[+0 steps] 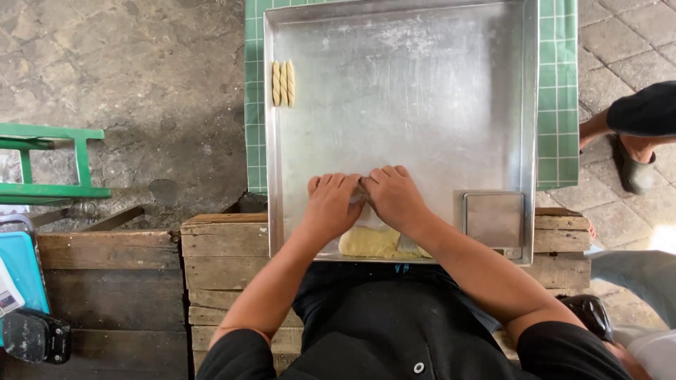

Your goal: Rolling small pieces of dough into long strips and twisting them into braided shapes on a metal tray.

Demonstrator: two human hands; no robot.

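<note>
A large square metal tray (422, 84) lies in front of me on a green checked cloth (253, 105). My left hand (331, 204) and my right hand (394, 197) rest side by side, palms down, on the tray's near part, pressing on a small piece of dough hidden between them. A lump of yellow dough (370, 243) sits at the tray's near edge just behind my wrists. Three twisted dough sticks (283, 83) lie side by side in the tray's far left corner.
A small metal scale (493, 222) sits in the tray's near right corner. The tray rests on a wooden crate (218, 246). A green stool (49, 165) stands at left, a blue box (21, 271) at lower left. Another person's foot in a shoe (634, 165) is at right.
</note>
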